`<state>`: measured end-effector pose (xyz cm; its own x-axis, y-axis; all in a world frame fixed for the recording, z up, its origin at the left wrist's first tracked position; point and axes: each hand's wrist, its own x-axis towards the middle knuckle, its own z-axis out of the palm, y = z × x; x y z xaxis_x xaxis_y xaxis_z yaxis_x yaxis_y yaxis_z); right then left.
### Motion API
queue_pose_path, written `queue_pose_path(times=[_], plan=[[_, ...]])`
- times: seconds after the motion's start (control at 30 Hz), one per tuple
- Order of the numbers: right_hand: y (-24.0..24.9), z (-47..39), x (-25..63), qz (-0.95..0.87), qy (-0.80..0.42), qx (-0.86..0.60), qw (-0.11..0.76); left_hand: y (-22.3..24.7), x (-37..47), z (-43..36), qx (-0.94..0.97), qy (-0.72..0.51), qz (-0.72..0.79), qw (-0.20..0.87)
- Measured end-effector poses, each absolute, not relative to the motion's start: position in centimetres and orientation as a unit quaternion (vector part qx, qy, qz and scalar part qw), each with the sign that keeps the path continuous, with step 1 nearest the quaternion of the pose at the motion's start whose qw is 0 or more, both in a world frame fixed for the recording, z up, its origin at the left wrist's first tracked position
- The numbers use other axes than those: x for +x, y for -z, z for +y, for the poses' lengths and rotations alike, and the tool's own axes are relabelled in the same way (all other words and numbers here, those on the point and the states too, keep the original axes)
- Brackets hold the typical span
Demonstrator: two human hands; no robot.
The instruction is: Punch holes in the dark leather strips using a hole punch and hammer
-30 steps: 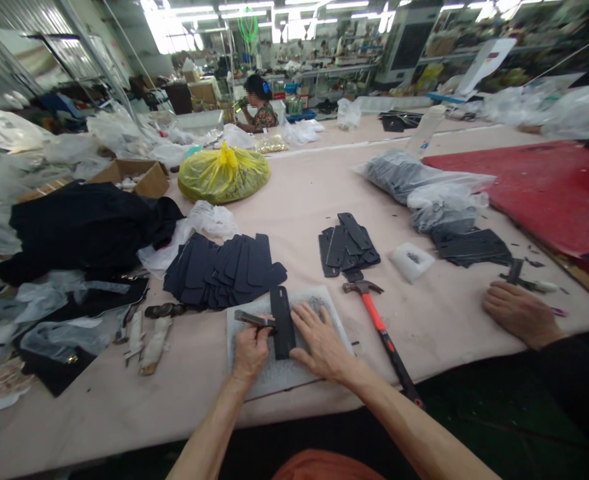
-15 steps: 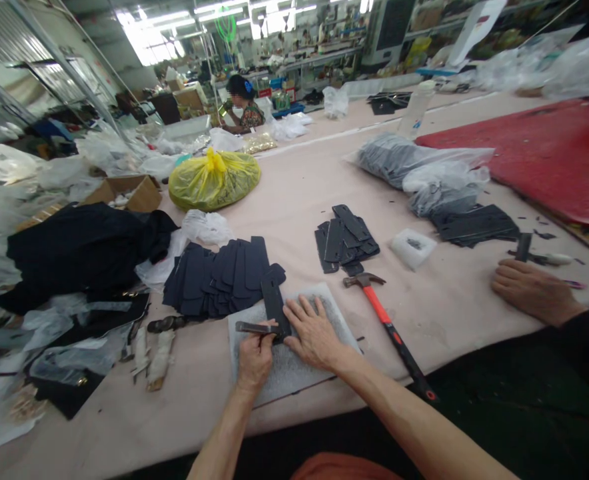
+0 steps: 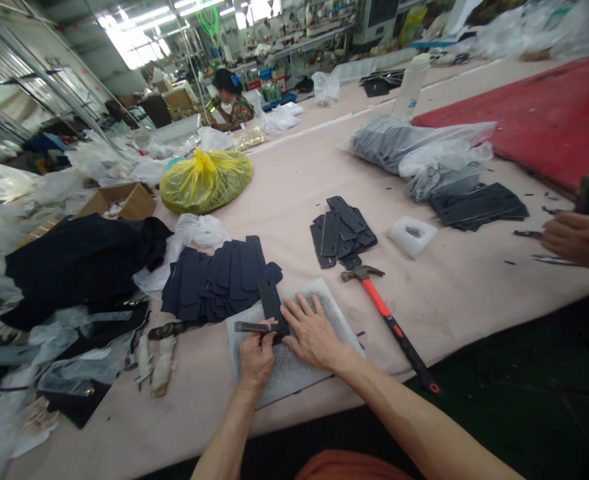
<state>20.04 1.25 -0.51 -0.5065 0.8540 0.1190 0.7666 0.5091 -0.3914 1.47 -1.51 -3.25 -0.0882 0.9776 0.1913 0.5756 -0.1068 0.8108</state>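
My left hand (image 3: 256, 360) is closed on a short, dark metal bar-shaped tool (image 3: 249, 327) near the lower end of a dark strip piece (image 3: 269, 300). I cannot make out the tool's working end. Flat with fingers spread, my right hand (image 3: 312, 332) presses on the strip's lower right edge and the pale square board (image 3: 332, 300) under it. Overlapping dark pieces (image 3: 219, 277) lie fanned out just behind my left hand. To the right of my right hand rests a claw hammer (image 3: 382, 307) with a red and black handle. Beyond it is a pile of dark strips (image 3: 342, 230).
A co-worker's hand (image 3: 582, 240) grips a dark block at the right edge. A white block (image 3: 412, 235), bagged dark pieces (image 3: 389, 147) and a red board (image 3: 534, 123) stand farther back. Wrapped-handle tools (image 3: 163, 367), dark cloth (image 3: 84, 260) and a yellow bag (image 3: 207, 180) are leftward.
The co-worker's hand has lifted off the table with the dark block and moved right. My own hands hold nearly the same pose, and the view has shifted slightly.
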Motion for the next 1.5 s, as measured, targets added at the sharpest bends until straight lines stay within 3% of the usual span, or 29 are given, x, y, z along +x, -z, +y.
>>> queue_pose_path(times=[0.63,0.8,0.93,1.0,1.07,1.2,1.37,1.5], plan=[[-0.1,1.3,21.6,-0.854,-0.19,-0.455,0.165,3.7,2.7,-1.3,0.692,-0.336,0.628,0.114],[-0.1,0.5,28.5,-0.764,-0.12,-0.599,0.209,3.9,2.5,-1.3,0.695,-0.332,0.628,0.106],[1.2,-0.4,34.3,-0.673,-0.08,-0.724,0.129,3.9,2.5,-1.2,0.708,-0.327,0.617,0.106],[1.4,-0.4,35.7,-0.622,-0.159,-0.754,0.138,3.7,2.5,-1.1,0.713,-0.33,0.61,0.108],[1.1,-0.1,36.2,-0.522,-0.314,-0.767,0.202,3.5,2.5,-1.1,0.716,-0.332,0.604,0.108],[-0.5,0.1,35.0,-0.374,-0.539,-0.708,0.261,3.1,2.5,-1.2,0.721,-0.312,0.608,0.112],[-2.3,-1.1,32.4,-0.325,-0.607,-0.673,0.268,3.2,2.6,-1.4,0.722,-0.328,0.6,0.107],[-8.4,-1.3,30.3,-0.411,-0.574,-0.636,0.312,3.4,2.6,-1.4,0.725,-0.357,0.581,0.1]])
